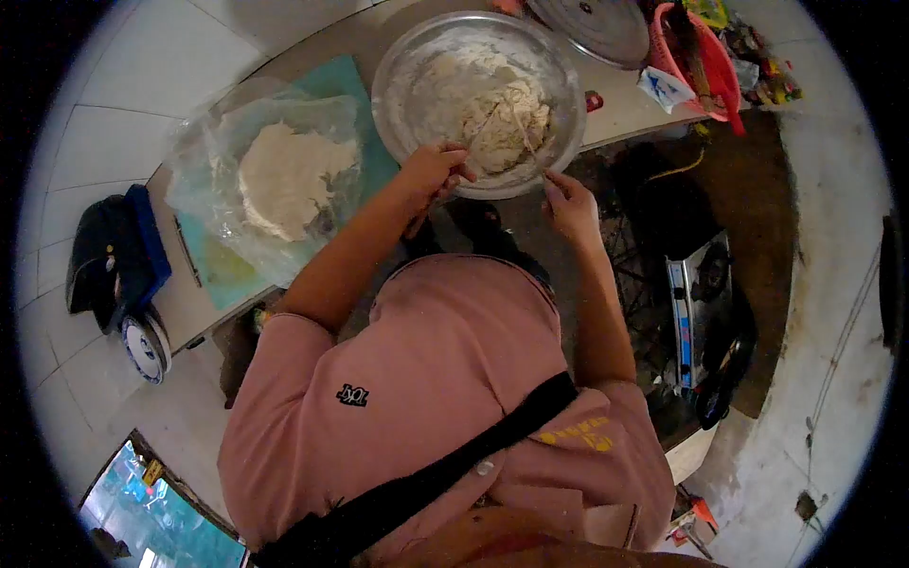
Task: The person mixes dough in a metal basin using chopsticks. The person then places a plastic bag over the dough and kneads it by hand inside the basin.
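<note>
- Well, I judge the dough [507, 137] in the metal bowl [401, 114] soft and sticky, best scooped from beneath.
- My left hand [434, 174] is by the near rim, fingers curled.
- My right hand [572, 204] has its fingertips nearly together beside the rim; I can't tell what either grips.

The head camera looks forward and steeply down from above the shirt [426, 360], which occupies the near field from centre to 6 o'clock. Beyond it, the bowl [412, 109] sits at 12 o'clock; the stove [699, 308] sits at 3 o'clock. Coverage is wide and round.
</note>
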Demonstrator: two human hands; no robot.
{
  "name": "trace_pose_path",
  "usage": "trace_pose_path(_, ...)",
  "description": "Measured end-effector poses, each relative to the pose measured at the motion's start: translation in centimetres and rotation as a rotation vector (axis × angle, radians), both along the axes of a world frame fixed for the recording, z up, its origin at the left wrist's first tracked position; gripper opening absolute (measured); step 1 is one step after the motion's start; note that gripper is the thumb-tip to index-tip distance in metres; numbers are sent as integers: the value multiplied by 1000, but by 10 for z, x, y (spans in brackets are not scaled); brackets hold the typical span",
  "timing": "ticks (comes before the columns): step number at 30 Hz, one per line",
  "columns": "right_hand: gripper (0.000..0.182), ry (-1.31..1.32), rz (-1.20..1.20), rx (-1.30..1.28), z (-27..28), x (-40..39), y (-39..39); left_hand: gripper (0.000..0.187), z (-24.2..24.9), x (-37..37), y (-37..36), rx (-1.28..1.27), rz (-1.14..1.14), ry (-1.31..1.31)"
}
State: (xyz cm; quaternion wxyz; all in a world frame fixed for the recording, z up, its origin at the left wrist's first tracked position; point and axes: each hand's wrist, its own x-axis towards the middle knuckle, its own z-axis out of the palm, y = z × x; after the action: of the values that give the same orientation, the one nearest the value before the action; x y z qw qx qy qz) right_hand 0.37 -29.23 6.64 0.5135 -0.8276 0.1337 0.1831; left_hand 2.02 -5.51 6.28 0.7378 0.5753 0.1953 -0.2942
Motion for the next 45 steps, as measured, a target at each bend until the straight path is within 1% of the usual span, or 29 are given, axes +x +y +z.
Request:
trace_pose_path(2,28,-151,90,-203,-24,12,-1,29,-9,0,-2,-11,10,-22)
trace_pose_path(3,28,-227,133,-305,-27,17,0,29,-11,1,-3,-5,20,-29)
trace_pose_path(6,26,-330,175,-624,-23,23,-1,31,-15,2,-4,21,34,-34)
trace_pose_path(9,25,-177,213,-792,-2,27,0,32,-20,0,-2,53,28,-16)
trace_pose_path(12,25,-137,204,-871,28,21,5,31,-23,-2,-1,49,42,-21)
trace_pose_path(15,25,-190,175,-827,50,14,-3,35,-22,-2,1,9,63,-11)
trace_pose_path(18,22,-208,160,-678,66,13,-12,33,-21,-4,1,1,63,9)
trace_pose_path(21,23,-308,180,-512,60,14,-10,28,-14,-2,-1,25,18,32)
trace_pose_path(23,26,-257,212,-486,39,11,-2,24,-13,-1,-5,58,-4,48)
trace_pose_path(24,27,-232,231,-472,32,9,4,22,-12,-1,-7,41,2,100)
trace_pose_path(27,28,-241,298,-459,27,1,18,19,-15,-3,-6,-36,5,236)
trace_pose_path(28,28,-136,284,-514,33,-1,22,19,-20,-5,-2,-81,-9,269)
trace_pose_path(29,28,-94,286,-549,36,-2,23,19,-25,-7,3,-125,-23,300)
trace_pose_path(31,28,-12,290,-624,41,-3,23,19,-32,-11,10,-91,-90,270)
trace_pose_path(34,28,-141,309,-623,48,-9,16,19,-26,-19,23,-54,-220,180)
trace_pose_path(35,28,-131,291,-525,48,-8,9,19,-20,-22,26,-44,-269,141)
trace_pose_path(38,28,-72,216,-256,50,-9,-3,24,8,-33,31,-33,-89,134)
trace_pose_path(40,29,-1,143,-110,63,-9,1,28,15,-33,31,-133,38,160)
trace_pose_path(41,31,-6,109,-42,63,-10,4,30,17,-33,29,-184,101,171)
trace_pose_path(44,35,-11,30,173,64,-18,24,32,19,-26,8,-241,194,153)
trace_pose_path(45,36,-1,12,249,65,-23,34,32,15,-24,0,-277,166,125)
